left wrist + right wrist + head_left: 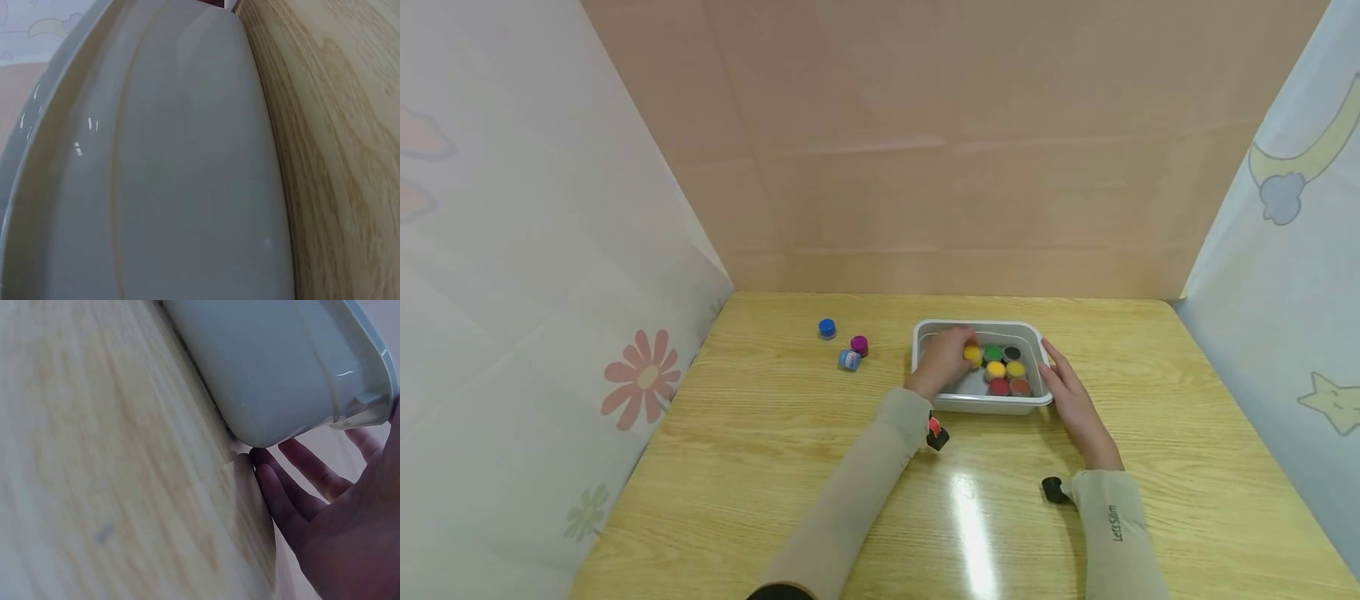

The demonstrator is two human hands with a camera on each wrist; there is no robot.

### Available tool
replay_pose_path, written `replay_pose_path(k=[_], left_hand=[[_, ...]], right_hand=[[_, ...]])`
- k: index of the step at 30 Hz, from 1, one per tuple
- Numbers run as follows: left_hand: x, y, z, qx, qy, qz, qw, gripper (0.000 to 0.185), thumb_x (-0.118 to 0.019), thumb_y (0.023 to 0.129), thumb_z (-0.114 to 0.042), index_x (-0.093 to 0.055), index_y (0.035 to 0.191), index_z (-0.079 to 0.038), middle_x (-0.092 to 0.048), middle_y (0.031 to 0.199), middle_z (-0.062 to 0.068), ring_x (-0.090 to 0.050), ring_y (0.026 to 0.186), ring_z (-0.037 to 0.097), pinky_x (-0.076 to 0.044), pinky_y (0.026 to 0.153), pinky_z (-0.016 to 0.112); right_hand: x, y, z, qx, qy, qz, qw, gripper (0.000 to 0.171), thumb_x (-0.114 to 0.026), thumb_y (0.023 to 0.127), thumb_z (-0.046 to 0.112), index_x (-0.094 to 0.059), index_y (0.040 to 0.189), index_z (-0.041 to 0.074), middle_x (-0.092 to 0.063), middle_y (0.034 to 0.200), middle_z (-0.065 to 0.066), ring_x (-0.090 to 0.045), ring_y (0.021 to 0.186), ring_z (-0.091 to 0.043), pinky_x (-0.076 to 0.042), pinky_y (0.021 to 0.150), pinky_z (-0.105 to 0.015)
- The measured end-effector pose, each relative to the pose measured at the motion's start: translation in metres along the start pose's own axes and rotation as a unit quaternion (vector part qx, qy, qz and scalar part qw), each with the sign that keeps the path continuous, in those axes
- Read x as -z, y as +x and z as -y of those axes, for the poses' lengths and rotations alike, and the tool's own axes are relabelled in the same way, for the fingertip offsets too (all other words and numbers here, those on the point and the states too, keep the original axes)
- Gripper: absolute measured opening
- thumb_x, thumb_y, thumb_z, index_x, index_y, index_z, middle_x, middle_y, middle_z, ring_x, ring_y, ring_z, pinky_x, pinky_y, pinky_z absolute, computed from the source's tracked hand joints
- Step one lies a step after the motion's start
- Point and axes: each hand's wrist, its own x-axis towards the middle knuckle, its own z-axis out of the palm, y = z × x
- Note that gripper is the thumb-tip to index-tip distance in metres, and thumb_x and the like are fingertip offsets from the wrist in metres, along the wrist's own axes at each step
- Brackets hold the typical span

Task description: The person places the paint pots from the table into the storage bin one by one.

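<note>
**Little paint pots in a white tub**

A white tub (979, 402) sits on the wooden counter (775, 467). Inside it are small round paint pots: a yellow pot (972, 354), then green, black, two more yellow ones and two red ones packed close on the tub's right side.

The left hand (942, 360) reaches down into the tub from its near left side. Its fingers are curled round the yellow pot and hold it. That pot is right beside the green one.

The right hand (1070, 398) lies flat against the outside of the tub's right wall. Its fingers (300, 481) are straight and loose, and they touch the tub near its corner. It holds nothing; it just leans on the tub.

Far to the left of the tub, three more pots stand on the counter: a blue pot (827, 328), a purple pot (859, 345) and a light blue pot (848, 360). The purple and light blue ones are just beside each other.

What could go wrong? I think the yellow pot could slip, because it is small and round and only the fingertips hold it. It could then bump the other pots and tip them. The tub looks light, so it could slide on the smooth counter if the right hand stops leaning on it. The left sleeve is close to the tub's rim and could catch it
</note>
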Motion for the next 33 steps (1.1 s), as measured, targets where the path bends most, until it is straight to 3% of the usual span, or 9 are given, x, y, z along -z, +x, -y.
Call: replay_pose_path(k=[9, 17, 22, 26, 33], left_hand=[[-0.001, 0.001, 0.000, -0.001, 0.010, 0.018, 0.9998, 0.032, -0.077, 0.091, -0.006, -0.070, 0.121, -0.015, -0.070, 0.121, 0.001, -0.065, 0.112, 0.015, -0.053, 0.100, 0.027], [-0.004, 0.003, 0.002, -0.012, 0.029, 0.040, 0.9987, 0.038, -0.070, 0.099, -0.014, -0.066, 0.136, -0.016, -0.063, 0.140, 0.002, -0.060, 0.127, 0.016, -0.047, 0.110, 0.028], [-0.003, 0.002, 0.001, -0.012, 0.028, 0.042, 0.9986, 0.039, -0.069, 0.100, -0.014, -0.064, 0.138, -0.015, -0.062, 0.141, 0.003, -0.060, 0.127, 0.016, -0.048, 0.109, 0.028], [0.000, 0.000, -0.001, -0.010, 0.014, 0.025, 0.9995, 0.040, -0.070, 0.097, -0.009, -0.064, 0.136, -0.015, -0.064, 0.136, 0.001, -0.062, 0.121, 0.014, -0.052, 0.102, 0.026], [0.017, -0.008, -0.003, -0.028, -0.023, -0.035, 0.9987, 0.037, -0.067, 0.099, -0.009, -0.065, 0.136, -0.013, -0.066, 0.129, 0.005, -0.065, 0.104, 0.013, -0.055, 0.086, 0.022]], right_hand=[[0.000, -0.001, 0.003, -0.001, 0.003, 0.002, 1.000, 0.065, -0.036, 0.111, 0.049, -0.007, 0.167, 0.035, -0.016, 0.172, -0.021, -0.017, 0.156, -0.046, -0.016, 0.122, -0.071], [-0.001, -0.001, 0.003, -0.002, -0.001, 0.000, 1.000, 0.064, -0.036, 0.111, 0.048, -0.008, 0.167, 0.034, -0.007, 0.175, -0.012, -0.008, 0.159, -0.044, -0.011, 0.122, -0.072], [-0.001, -0.002, 0.005, -0.001, 0.003, 0.000, 1.000, 0.065, -0.038, 0.111, 0.050, -0.009, 0.167, 0.035, -0.004, 0.175, -0.009, -0.004, 0.159, -0.043, -0.008, 0.123, -0.071], [-0.001, -0.003, 0.006, -0.001, 0.001, 0.001, 1.000, 0.066, -0.037, 0.110, 0.052, -0.009, 0.167, 0.035, -0.004, 0.175, -0.011, -0.006, 0.158, -0.045, -0.009, 0.122, -0.072], [0.000, -0.002, 0.005, -0.004, 0.002, 0.000, 1.000, 0.066, -0.037, 0.110, 0.052, -0.009, 0.167, 0.035, -0.007, 0.175, -0.012, -0.007, 0.158, -0.045, -0.010, 0.122, -0.073]])
